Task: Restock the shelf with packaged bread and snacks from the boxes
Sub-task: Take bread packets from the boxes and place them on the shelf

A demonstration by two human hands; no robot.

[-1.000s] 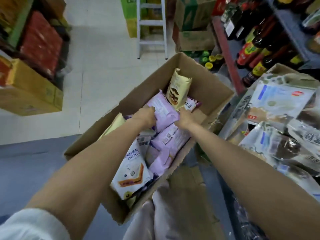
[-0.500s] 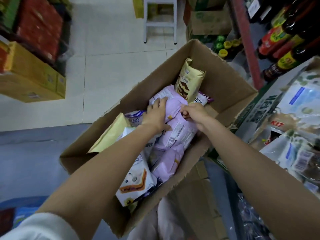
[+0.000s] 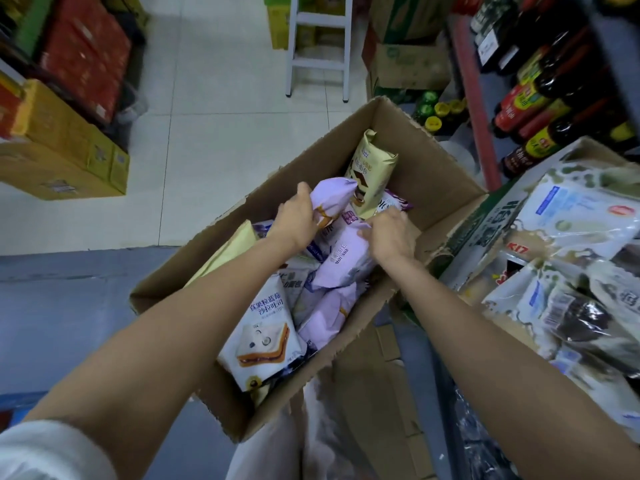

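An open cardboard box [image 3: 436, 174] in front of me holds several packaged breads. My left hand [image 3: 294, 220] grips a lilac bread packet [image 3: 334, 197] and holds it raised above the pile. My right hand [image 3: 389, 233] pinches the top of a second lilac packet [image 3: 346, 258] that lies in the box. A cream packet with a brown chevron [image 3: 372, 174] stands upright at the far end. A white blueberry toast packet [image 3: 265, 330] leans at the near end, and a cream packet [image 3: 228, 251] lies along the left wall.
To the right, a shelf box [image 3: 485, 223] is heaped with clear-wrapped bread packs [image 3: 571, 216]. Sauce bottles [image 3: 533, 98] line the shelf behind it. Yellow cartons [image 3: 69, 147] stand at the left, a stepladder [image 3: 320, 46] at the back on the tiled floor.
My left hand has closed round a lilac packet and lifted it out of the pile. My right hand has shifted slightly onto the neighbouring lilac packet.
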